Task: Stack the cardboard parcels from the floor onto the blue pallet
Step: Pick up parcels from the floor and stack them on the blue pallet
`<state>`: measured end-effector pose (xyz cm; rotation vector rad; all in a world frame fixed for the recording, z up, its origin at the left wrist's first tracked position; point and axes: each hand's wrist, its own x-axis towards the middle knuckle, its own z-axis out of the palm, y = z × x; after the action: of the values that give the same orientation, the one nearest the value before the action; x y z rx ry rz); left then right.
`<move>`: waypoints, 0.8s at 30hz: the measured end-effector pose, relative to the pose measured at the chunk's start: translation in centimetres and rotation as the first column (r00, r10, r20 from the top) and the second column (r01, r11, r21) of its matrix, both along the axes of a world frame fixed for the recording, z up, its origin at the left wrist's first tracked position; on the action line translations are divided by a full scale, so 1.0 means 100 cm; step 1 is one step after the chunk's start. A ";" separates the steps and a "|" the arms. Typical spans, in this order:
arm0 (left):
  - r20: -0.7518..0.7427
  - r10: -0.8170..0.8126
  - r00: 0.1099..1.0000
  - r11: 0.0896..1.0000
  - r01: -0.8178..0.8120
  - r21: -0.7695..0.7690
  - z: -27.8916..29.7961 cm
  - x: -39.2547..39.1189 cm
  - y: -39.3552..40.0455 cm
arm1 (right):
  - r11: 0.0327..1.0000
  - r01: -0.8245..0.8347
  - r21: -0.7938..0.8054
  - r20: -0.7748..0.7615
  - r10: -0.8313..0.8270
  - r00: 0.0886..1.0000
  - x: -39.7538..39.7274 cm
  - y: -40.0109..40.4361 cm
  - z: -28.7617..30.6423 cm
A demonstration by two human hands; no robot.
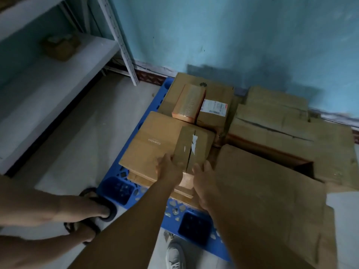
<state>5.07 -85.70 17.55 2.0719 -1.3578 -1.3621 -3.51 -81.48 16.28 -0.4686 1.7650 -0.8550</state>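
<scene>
A blue pallet (118, 188) lies on the floor by the teal wall, loaded with several cardboard parcels. A small taped parcel (194, 146) rests on a flat wide box (149, 144). My left hand (168, 167) grips its near left corner and my right hand (204, 176) holds its near right side. Behind it stand a small orange-edged box (188, 102) and a box with a white label (213, 111) on a larger carton (186, 82). Big cartons (275, 113) fill the pallet's right side.
A large flattened cardboard sheet (272, 200) leans over the pallet at the right. White metal shelving (48, 78) with a small box (60, 46) stands at the left. Another person's sandalled feet (97, 210) stand on the floor left of the pallet; a grey shoe (174, 255) is below.
</scene>
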 end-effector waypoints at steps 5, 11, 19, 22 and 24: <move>-0.041 -0.061 0.997 0.998 0.062 0.023 -0.024 -0.010 -0.028 | 0.999 0.032 0.025 -0.079 -0.030 0.996 -0.001 -0.024 -0.028; -0.087 -0.072 0.994 0.992 0.080 0.092 -0.046 -0.022 -0.036 | 0.996 0.083 0.044 -0.135 -0.076 0.988 -0.014 -0.030 -0.039; -0.075 -0.088 0.993 0.990 0.095 0.104 -0.047 -0.023 -0.030 | 0.991 0.043 0.124 -0.102 -0.031 0.994 -0.014 -0.034 -0.037; -0.103 -0.060 0.993 0.991 0.072 0.115 -0.033 -0.025 -0.020 | 0.993 0.068 0.097 -0.083 -0.060 0.995 -0.020 -0.030 -0.023; -0.103 -0.010 0.995 0.996 0.020 0.092 -0.023 -0.027 -0.011 | 0.994 0.073 0.080 -0.068 -0.067 0.995 -0.025 -0.023 -0.010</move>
<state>2.34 -86.82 15.21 2.0226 -1.2930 -1.5429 -5.98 -83.78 15.29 -0.3856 1.8783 -0.8200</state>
